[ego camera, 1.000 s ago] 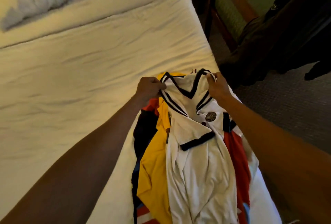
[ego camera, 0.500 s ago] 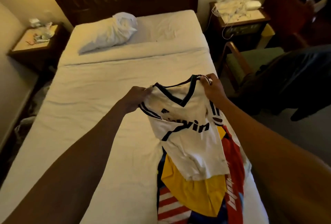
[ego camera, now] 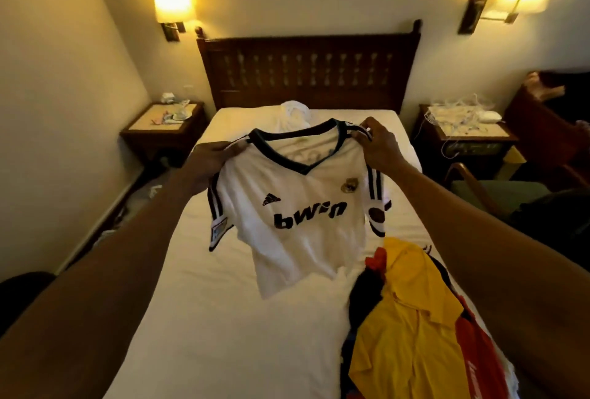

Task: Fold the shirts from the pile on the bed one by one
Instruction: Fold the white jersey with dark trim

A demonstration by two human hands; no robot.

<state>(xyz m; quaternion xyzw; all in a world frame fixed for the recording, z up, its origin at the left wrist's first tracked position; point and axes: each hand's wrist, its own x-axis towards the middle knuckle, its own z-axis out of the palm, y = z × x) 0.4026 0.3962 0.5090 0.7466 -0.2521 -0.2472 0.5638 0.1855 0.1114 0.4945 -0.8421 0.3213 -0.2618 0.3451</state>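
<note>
left nightstand (ego camera: pixel 162 124): 9 o'clock of frame, by the wall, small clutter on top, too small to name.
left hand (ego camera: pixel 207 164): 10 o'clock of shirt, fingers curled, pinching the shoulder seam beside the collar.
white shirt (ego camera: pixel 303 194): frame centre, held up by both shoulders, front toward camera, sleeves drooping, hem low over the sheet; touching or not, cannot tell.
bed (ego camera: pixel 223 318): white sheet, bare stretch at 7 o'clock of shirt, likely the laying spot.
pillow (ego camera: pixel 295 112): 12 o'clock, behind the collar, mostly hidden.
right hand (ego camera: pixel 380 151): 2 o'clock of shirt, thumb and fingers closed on the other shoulder, striped trim bunched in the grip.
pile (ego camera: pixel 376 303): 5 o'clock of frame, yellow polo (ego camera: pixel 412 334) on top, red and dark pieces under, near the hanging hem.
right nightstand (ego camera: pixel 463 130): 3 o'clock, white cables on top.
step: judged as first shirt lifted and spread, not yet laid, nothing folded.
risk 1: hem landing on pile if lowered toward 4 o'clock; tangle with yellow polo.
risk 2: pinches at the seams only; slip on one side would drop a shoulder and twist the body.
risk 3: slack lower body creasing under itself, hem meeting the sheet first.
writing: "bwin" in black across chest, readable.
logos: three-bar adidas mark at 10 o'clock of "bwin"; round crest at 1 o'clock, detail unreadable.
sleeve patches: text too small.
red piece (ego camera: pixel 475 363): white lettering, unreadable.
</note>
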